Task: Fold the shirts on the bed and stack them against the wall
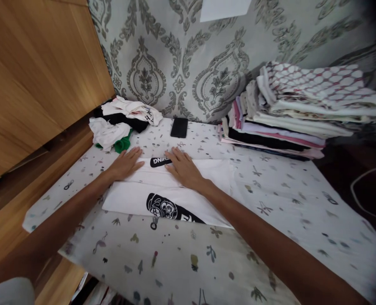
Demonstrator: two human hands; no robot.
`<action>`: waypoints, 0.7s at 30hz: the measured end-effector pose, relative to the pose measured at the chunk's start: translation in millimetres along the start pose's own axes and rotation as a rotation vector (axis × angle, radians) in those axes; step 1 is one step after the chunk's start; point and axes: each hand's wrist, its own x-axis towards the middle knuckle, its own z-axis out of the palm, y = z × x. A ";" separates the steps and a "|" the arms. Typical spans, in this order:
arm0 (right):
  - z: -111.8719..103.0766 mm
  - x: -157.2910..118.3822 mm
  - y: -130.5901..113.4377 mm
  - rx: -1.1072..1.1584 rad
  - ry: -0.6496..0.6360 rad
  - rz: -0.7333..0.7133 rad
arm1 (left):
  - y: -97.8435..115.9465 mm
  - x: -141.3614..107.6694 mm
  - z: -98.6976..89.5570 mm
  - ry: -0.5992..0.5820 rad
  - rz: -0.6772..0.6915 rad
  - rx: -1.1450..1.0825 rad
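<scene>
A white T-shirt (127,198) with a black print lies partly folded on the patterned sheet (162,267). My left hand (126,164) rests flat on its upper left edge, fingers stretched out. Farther right, my right hand (184,168) lies flat on the upper fold with its fingers spread, covering part of the black lettering. Neither hand grips the cloth. A second patch of print, a black and white drawing, shows on the nearer fold below my hands.
A black phone (179,128) lies behind the shirt near the wall. Crumpled clothes (124,120) are heaped at the back left, beside a wooden cabinet (38,63). A tall stack of folded clothes (279,120) stands at the back right. A white cable (355,190) hangs at the right.
</scene>
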 end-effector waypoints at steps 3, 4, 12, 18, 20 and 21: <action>-4.6 -3.1 -2.5 0.047 0.084 -0.055 | 3.6 -2.5 -8.2 0.008 -0.014 -0.024; -6.3 -5.0 -3.9 0.056 0.103 -0.079 | 9.2 -5.2 -9.6 0.037 -0.017 -0.025; -7.2 -22.2 -20.3 0.047 -0.139 -0.236 | 39.7 -40.3 -4.6 -0.069 0.215 -0.141; -11.2 -24.0 -20.8 0.064 -0.134 -0.174 | 22.9 -47.3 -5.3 -0.088 0.136 -0.124; -11.9 -25.0 -20.9 0.061 -0.144 -0.119 | 26.1 -49.3 -5.8 -0.065 0.114 -0.086; -12.1 -25.9 -21.4 0.059 -0.159 -0.100 | 29.0 -50.5 -5.9 -0.065 0.107 -0.068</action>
